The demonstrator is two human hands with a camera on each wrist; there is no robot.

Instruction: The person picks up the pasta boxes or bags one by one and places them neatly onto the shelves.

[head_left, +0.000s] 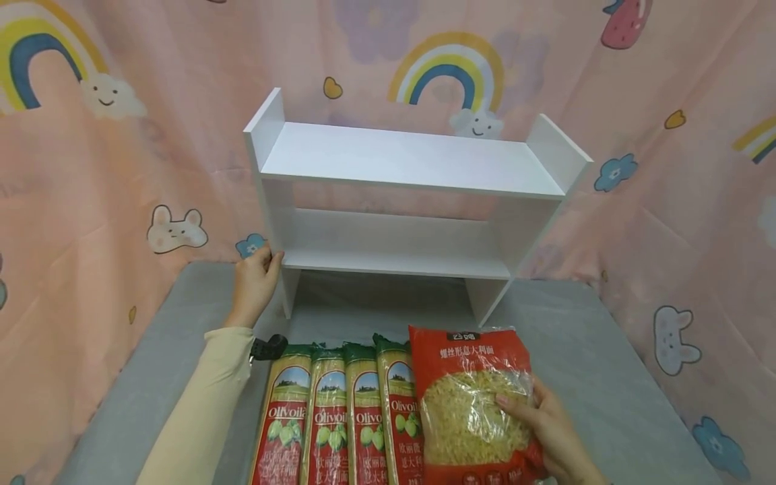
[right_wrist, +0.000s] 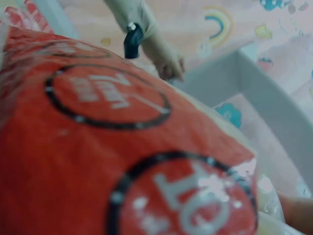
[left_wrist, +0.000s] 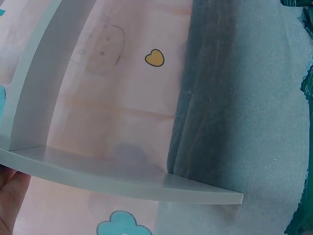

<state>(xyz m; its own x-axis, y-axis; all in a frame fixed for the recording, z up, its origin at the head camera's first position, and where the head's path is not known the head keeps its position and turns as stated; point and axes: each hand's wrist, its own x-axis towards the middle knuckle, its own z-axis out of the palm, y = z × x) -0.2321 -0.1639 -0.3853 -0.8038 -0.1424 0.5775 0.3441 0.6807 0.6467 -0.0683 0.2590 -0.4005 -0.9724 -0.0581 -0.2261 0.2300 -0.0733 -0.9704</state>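
A white two-tier shelf (head_left: 400,162) stands at the back of the grey table (head_left: 582,364). My left hand (head_left: 265,261) grips its left side panel at the level of the lower board, thumb on the front edge. The left wrist view shows that board's edge (left_wrist: 127,182), the side panel (left_wrist: 36,83) and a bit of my left hand (left_wrist: 9,196). My right hand (head_left: 524,412) holds a red bag of short pasta (head_left: 469,397) by its right side, thumb on top. The red bag (right_wrist: 98,147) fills the right wrist view, with the left hand (right_wrist: 167,61) and the shelf (right_wrist: 234,81) behind it.
Several long green-and-red Olivoila spaghetti packs (head_left: 339,417) lie side by side on the table, left of the red bag and in front of the shelf. A pink cartoon-print cloth (head_left: 91,202) hangs round the table on three sides. Both shelf boards are bare.
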